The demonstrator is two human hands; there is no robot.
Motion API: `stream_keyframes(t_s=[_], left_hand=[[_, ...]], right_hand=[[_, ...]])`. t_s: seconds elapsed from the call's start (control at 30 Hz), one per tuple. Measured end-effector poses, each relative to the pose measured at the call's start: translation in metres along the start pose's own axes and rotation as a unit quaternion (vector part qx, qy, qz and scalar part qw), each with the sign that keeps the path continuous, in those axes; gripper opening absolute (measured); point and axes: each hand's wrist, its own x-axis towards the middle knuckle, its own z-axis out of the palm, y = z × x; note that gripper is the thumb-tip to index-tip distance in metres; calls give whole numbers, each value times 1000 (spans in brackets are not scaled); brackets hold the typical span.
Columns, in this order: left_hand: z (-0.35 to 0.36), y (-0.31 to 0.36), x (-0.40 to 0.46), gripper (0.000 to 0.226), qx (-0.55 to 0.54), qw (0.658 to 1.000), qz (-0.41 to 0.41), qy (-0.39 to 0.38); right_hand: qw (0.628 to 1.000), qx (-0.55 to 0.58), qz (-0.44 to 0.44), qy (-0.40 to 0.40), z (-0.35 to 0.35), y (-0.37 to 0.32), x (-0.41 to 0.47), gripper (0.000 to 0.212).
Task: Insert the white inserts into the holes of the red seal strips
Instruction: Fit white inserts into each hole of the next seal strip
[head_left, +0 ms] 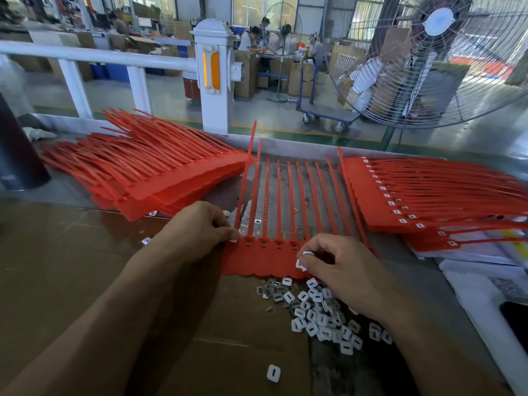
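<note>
Pinching white inserts (303, 260) in my right hand (345, 277) while my left hand (200, 230) pins the red seal strip sheet (265, 261) on the table (85, 252); a loose grip could drop one or seat it crooked.

inserts (323, 312) — before strip sheet (263, 261)

Two hands (197, 227), three red strip groups (274, 252), one insert pile (320, 315).

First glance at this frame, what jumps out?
The red seal strips: a comb of them lies at centre, between fanned stacks at left and right. The left hand pinches the comb's near-left corner; the right hand holds white inserts above a loose pile. A big fan looms top right.
</note>
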Motion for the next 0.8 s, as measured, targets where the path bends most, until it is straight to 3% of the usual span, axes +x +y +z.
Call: stream_keyframes(t_s=[0.8], left_hand=[[2,6,5,31,5,999,-27,20]], right_hand=[[1000,0,14,3,1,-2,4,10]])
